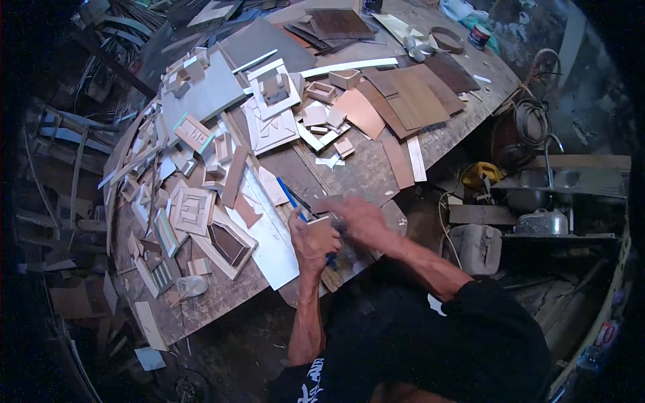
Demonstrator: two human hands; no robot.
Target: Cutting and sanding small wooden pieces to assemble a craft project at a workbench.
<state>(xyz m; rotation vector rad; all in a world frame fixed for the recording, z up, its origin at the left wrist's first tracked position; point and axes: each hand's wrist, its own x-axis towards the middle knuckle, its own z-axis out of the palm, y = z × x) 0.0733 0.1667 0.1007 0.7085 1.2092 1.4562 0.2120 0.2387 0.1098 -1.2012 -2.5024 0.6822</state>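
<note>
1. At the near edge of the table [369,176], grips a small wooden block [321,230] in the left hand [311,243], clamped firmly with fingers curled round the block's right side.
2. Brings the right hand [363,220] just beside the block, from the right. Blurs too much to tell fingers apart from fingers together, or touching from merely near.
3. Just beyond the left hand, shows a blue strip [289,192], slanting away to the far left; cannot tell its kind.
4. On this one block, looks to be mid-step: gripped and attended to, not yet set down among the rest. Cannot tell how much shaping is done on it.
5. Farther left, seems to count as put together, judging by shape: a dark-bottomed tray [227,244], a panel with raised strips [193,209] and a green-edged box [194,133].
6. Toward the far side, likewise looks assembled in a square frame [276,86] and a small open box [321,91].
7. Seems to leave plenty undone, or perhaps spare: a long white board [274,250] lying just left of the left hand, brown sheets [418,101] stacked loosely at far right, and many offcuts [344,147] scattered between.
8. Off the table to the right, includes a yellow tool [482,174] and a grey jug [476,248], both well apart from the block.
</note>
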